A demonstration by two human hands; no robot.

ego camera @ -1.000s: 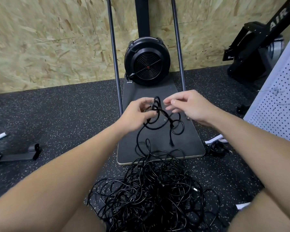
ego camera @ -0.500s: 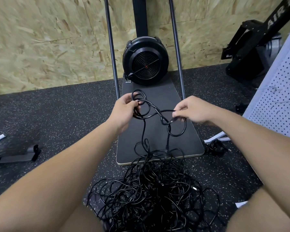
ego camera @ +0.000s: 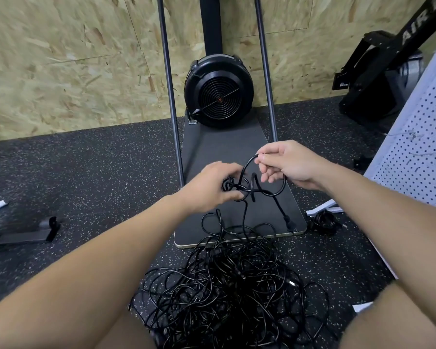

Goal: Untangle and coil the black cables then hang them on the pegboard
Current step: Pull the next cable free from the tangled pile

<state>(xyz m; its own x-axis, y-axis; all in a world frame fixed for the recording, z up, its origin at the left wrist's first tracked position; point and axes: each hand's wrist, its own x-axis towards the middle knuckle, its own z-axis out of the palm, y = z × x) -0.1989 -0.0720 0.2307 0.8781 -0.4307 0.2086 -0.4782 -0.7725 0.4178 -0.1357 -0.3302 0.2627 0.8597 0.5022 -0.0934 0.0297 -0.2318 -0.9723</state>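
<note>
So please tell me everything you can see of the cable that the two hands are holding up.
The held cable is thin, black and looks rubber-coated. The left hand grips a knotted bunch of its loops; the right hand pinches one loop higher. A free end with a plug hangs to the dark board, and another strand drops into the tangled pile.

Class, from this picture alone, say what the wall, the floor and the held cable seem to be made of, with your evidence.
Wall: probably oriented strand board, matt; pressed wood flakes show.
Floor: likely rubber matting, black with pale specks.
Cable: seemingly plastic-sheathed, smooth with slight sheen; it bends in loops.
</note>
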